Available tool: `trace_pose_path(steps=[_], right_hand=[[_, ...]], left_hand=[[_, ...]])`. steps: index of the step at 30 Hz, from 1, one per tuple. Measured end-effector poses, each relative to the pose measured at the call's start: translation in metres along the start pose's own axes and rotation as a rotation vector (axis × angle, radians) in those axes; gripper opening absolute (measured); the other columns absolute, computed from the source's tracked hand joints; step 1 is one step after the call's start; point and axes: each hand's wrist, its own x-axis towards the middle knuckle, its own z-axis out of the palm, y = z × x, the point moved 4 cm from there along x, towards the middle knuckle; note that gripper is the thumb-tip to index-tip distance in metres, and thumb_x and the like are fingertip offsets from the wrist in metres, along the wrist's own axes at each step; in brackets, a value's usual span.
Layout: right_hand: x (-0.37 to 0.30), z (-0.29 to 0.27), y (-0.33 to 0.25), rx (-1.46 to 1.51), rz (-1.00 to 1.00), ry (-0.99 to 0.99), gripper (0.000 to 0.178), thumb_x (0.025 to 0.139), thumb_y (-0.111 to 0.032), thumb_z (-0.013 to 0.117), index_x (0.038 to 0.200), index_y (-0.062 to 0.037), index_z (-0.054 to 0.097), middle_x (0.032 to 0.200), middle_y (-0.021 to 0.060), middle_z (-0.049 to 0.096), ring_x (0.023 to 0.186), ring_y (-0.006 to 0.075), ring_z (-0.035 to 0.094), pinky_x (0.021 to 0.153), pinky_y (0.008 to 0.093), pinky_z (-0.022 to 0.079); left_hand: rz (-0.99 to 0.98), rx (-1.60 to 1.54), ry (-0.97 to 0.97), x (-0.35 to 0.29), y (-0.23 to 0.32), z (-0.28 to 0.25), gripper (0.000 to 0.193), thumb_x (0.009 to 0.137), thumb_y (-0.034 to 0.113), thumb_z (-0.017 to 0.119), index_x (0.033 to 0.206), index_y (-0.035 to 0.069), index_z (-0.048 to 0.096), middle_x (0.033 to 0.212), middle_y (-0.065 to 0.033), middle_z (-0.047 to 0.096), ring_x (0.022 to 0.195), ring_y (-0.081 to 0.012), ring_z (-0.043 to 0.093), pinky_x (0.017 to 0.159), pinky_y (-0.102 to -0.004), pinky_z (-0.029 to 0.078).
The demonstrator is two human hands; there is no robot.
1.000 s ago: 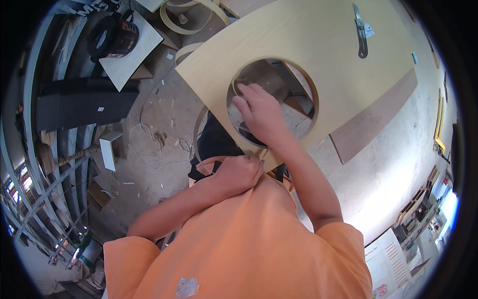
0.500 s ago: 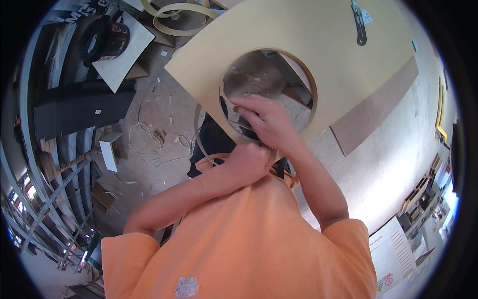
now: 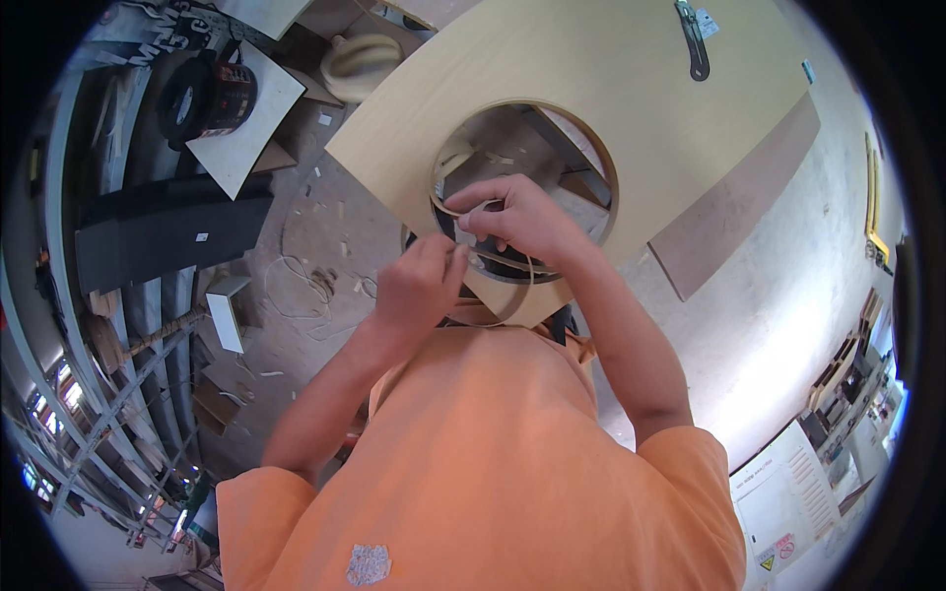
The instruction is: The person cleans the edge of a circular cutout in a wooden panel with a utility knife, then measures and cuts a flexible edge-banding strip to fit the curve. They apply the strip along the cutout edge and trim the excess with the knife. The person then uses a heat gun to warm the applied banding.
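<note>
A pale wood-coloured board (image 3: 670,148) with a large round hole lies in front of me. A thin edging strip (image 3: 532,286) runs along the hole's near rim and hangs in a loose loop toward my shirt. At the hole's near left, my right hand (image 3: 527,222) has its thumb and bent fingers closed on the strip against the inner edge. Just left of the hole, my left hand (image 3: 419,281) is closed, its fingertips pinched together near the strip; what they hold is hidden.
A black utility knife (image 3: 693,39) lies on the board's far part. A coil of pale edging (image 3: 363,67) is beyond its left corner. To the left stand a dark bucket (image 3: 207,97) on a white panel and a metal rack (image 3: 59,217). Scraps litter the floor.
My left hand has moved left and away from me, from beneath the right wrist to beside the hole. The strip's loop has swung rightward. The far coil has shifted shape.
</note>
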Motion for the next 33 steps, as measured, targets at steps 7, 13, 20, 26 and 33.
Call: trace_pose_path(steps=[7,13,20,26,33], right_hand=[[0.001,0.004,0.004,0.124,-0.002,-0.002,0.035,0.091,-0.011,0.073,0.124,0.0016,0.072,0.099,0.0062,0.074,0.08,0.0098,0.066,0.067,0.0268,0.055],[-0.004,0.017,0.005,0.108,-0.027,0.056,0.037,0.09,-0.01,0.073,0.123,0.0039,0.071,0.095,0.0057,0.073,0.077,0.0081,0.064,0.066,0.0249,0.052],[-0.009,0.016,-0.002,0.041,-0.148,0.113,0.039,0.086,-0.012,0.077,0.121,0.0031,0.071,0.09,0.0041,0.073,0.079,0.0093,0.063,0.071,0.0276,0.052],[-0.007,0.022,0.0,-0.024,-0.184,0.14,0.031,0.087,-0.011,0.075,0.114,0.0041,0.072,0.101,0.0142,0.077,0.091,0.0179,0.072,0.085,0.0319,0.057],[-0.047,0.008,0.019,-0.536,-0.408,0.194,0.022,0.095,-0.012,0.063,0.111,-0.0001,0.071,0.1,0.0143,0.072,0.093,0.0323,0.07,0.08,0.0395,0.055]], left_hand=[[-0.246,0.107,0.01,0.066,-0.026,-0.009,0.03,0.099,0.029,0.064,0.082,0.004,0.065,0.074,-0.02,0.068,0.071,-0.0451,0.067,0.064,-0.054,0.052],[-0.027,0.322,-0.136,0.084,-0.03,-0.004,0.028,0.101,0.027,0.06,0.084,0.004,0.058,0.075,-0.0226,0.067,0.074,-0.0466,0.067,0.064,-0.0574,0.05],[-0.062,0.155,-0.171,0.015,-0.001,-0.013,0.027,0.098,0.028,0.067,0.086,0.005,0.058,0.069,-0.0192,0.065,0.067,-0.042,0.067,0.059,-0.0508,0.052],[0.015,0.04,-0.245,-0.042,0.024,0.026,0.021,0.095,0.018,0.068,0.083,0.004,0.057,0.072,-0.0159,0.065,0.061,-0.0363,0.066,0.053,-0.0468,0.052],[0.069,-0.083,-0.181,-0.042,0.022,0.031,0.018,0.096,0.013,0.065,0.084,0.003,0.057,0.073,-0.0166,0.064,0.064,-0.0378,0.066,0.055,-0.0472,0.052]])
